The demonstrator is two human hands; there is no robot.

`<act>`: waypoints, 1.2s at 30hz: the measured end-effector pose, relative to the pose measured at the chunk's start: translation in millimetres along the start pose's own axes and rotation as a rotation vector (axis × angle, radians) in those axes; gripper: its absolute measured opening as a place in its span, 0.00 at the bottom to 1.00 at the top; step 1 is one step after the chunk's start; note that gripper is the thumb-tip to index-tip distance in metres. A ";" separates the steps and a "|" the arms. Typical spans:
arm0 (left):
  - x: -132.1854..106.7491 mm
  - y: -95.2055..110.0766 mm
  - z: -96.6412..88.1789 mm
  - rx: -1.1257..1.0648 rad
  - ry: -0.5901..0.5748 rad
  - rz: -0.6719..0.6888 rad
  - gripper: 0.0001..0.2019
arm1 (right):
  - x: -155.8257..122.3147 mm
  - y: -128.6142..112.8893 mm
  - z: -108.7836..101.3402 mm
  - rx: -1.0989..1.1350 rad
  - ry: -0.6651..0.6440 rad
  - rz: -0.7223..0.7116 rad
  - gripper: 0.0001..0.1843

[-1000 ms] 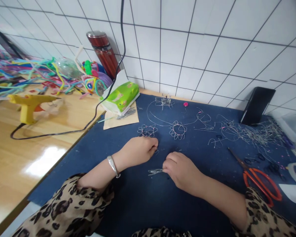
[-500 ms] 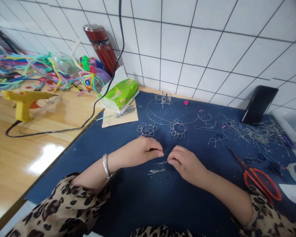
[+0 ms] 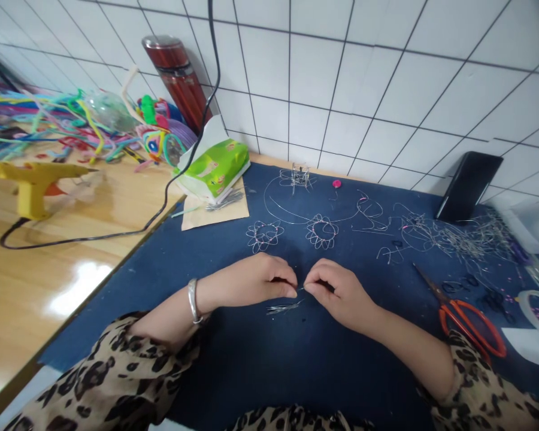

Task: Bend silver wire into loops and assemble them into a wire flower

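Note:
My left hand (image 3: 269, 278), a silver bangle on its wrist, and my right hand (image 3: 336, 290) face each other with thumb and fingertips pinched. A short thin silver wire (image 3: 301, 289) spans the narrow gap between them, an end at each pinch; most of it is hidden by the fingers. Just below lies a small bundle of short wires (image 3: 282, 309) on the dark blue mat (image 3: 305, 371). Beyond my hands rest two flower-shaped wire rings with pinkish spots, a left ring (image 3: 265, 237) and a right ring (image 3: 322, 231).
Orange-handled scissors (image 3: 469, 326) lie at right, near a tangle of wire (image 3: 462, 236) and a leaning black phone (image 3: 469, 187). At back left are a green tissue pack (image 3: 218, 167), a red flask (image 3: 177, 81) and a yellow glue gun (image 3: 33, 185), its black cord crossing the table.
My left fingertips have closed on the free end of the wire, which stuck out from my right hand before. The view has shifted slightly.

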State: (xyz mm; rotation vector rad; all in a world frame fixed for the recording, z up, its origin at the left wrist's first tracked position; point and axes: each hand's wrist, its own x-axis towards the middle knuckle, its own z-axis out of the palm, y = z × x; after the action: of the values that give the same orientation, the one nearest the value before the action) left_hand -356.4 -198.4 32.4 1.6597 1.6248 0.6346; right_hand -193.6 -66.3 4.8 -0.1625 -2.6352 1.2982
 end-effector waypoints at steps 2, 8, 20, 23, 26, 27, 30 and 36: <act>-0.2 0.0 1.1 0.015 0.043 0.010 0.08 | 0.9 0.1 -1.6 0.000 0.048 0.006 0.08; -2.4 0.1 10.7 0.356 0.187 -0.004 0.10 | 0.4 4.2 1.0 -0.346 0.105 -0.118 0.09; 2.9 8.0 29.3 0.598 0.252 0.001 0.12 | -4.8 -0.6 1.8 -0.759 0.066 -0.221 0.13; 1.9 6.8 31.3 0.574 0.278 -0.015 0.10 | -5.3 -0.7 1.5 -0.756 0.070 -0.227 0.13; 3.2 6.8 34.0 0.476 0.320 -0.061 0.09 | -4.7 1.3 2.1 -0.731 0.089 -0.224 0.13; 4.3 7.0 34.7 0.420 0.343 -0.076 0.09 | -4.3 2.2 2.3 -0.705 0.106 -0.213 0.13; 8.5 7.5 35.9 0.216 0.433 -0.098 0.07 | -2.9 3.5 1.8 -0.558 0.186 -0.152 0.13; 16.6 10.1 45.9 -0.330 0.533 -0.231 0.03 | -0.8 -6.3 -3.4 -0.152 0.326 0.024 0.09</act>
State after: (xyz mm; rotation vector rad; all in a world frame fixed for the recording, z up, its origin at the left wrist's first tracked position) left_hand -313.3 -188.4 9.5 1.0960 1.9106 1.2221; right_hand -192.1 -67.6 11.8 -0.3937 -2.4538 0.9802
